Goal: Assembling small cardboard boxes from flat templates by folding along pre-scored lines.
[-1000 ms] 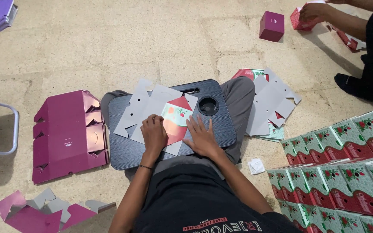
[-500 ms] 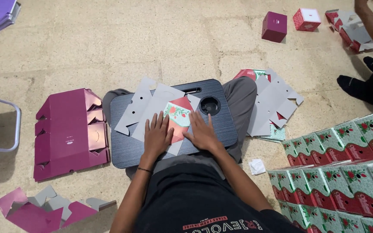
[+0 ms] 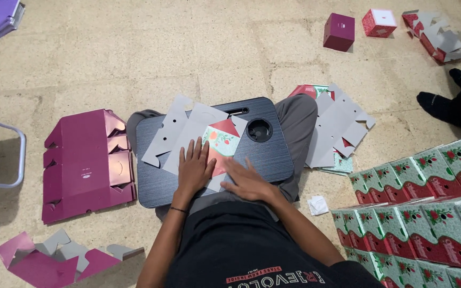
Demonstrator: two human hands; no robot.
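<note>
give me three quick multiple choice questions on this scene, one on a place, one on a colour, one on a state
1. Where does the flat carton blank under the hands lie?
A. on the dark lap tray
B. on the bare floor
C. on the stacked boxes

2. What colour is the stack of flat cartons on the left side of the picture?
A. green
B. magenta
C. yellow

3. How are the left hand and right hand placed?
A. clenched in fists
B. raised in the air
C. pressed flat, palms down

Answers: 1 A, the blank rests on the tray over the lap; 2 B, the stack is plainly magenta; 3 C, both lie open on the blank.
</note>
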